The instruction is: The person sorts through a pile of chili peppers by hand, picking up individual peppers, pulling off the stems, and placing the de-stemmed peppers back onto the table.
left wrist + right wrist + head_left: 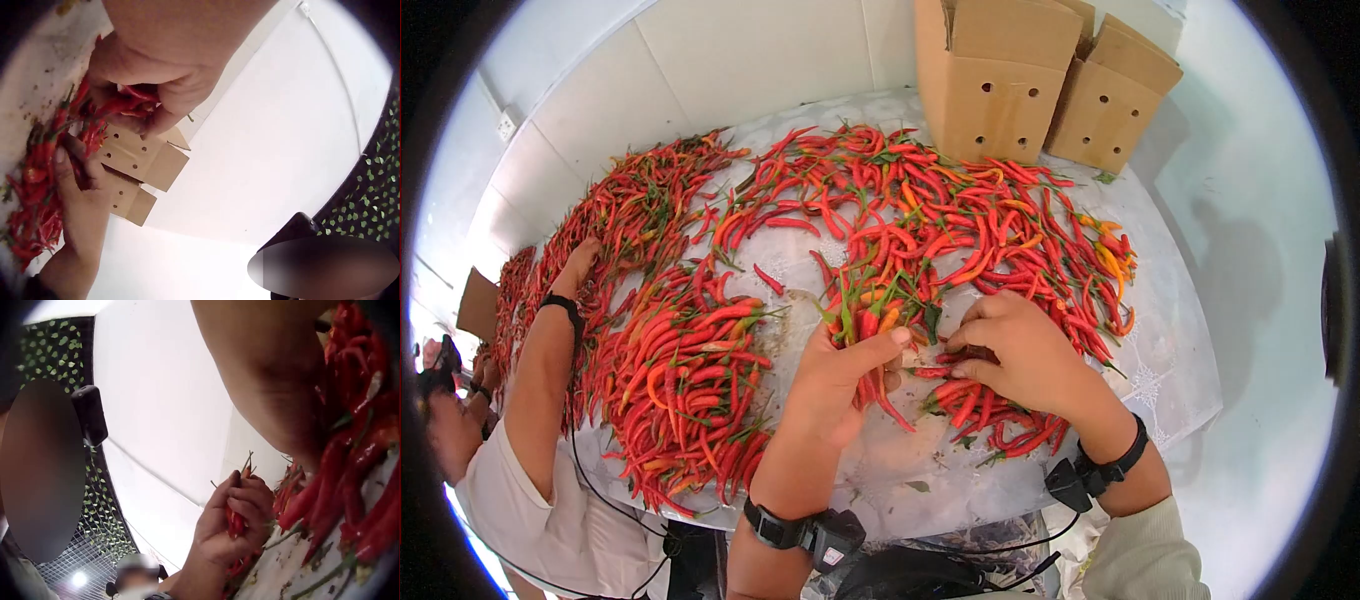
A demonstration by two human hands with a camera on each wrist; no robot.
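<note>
In the head view the left hand [830, 385] grips a small bunch of red and orange chilies [870, 320], green stems pointing up, thumb across them. The left wrist view shows the same hand [162, 69] curled round red chilies [134, 103]. To its right, the right hand [1025, 350] is lowered onto chilies at the inner edge of a small heap [990, 410], thumb and fingers bent close around them. Its fingertips are partly hidden; in the right wrist view that hand [281, 394] covers its own contact with the chilies.
A neat mound of chilies [685, 380] lies left of the hands, and a wide arc of loose ones [990, 220] beyond. Two cardboard boxes [1000, 100] stand at the back. At the left, another person's arm [540, 370] reaches into a further pile [635, 215].
</note>
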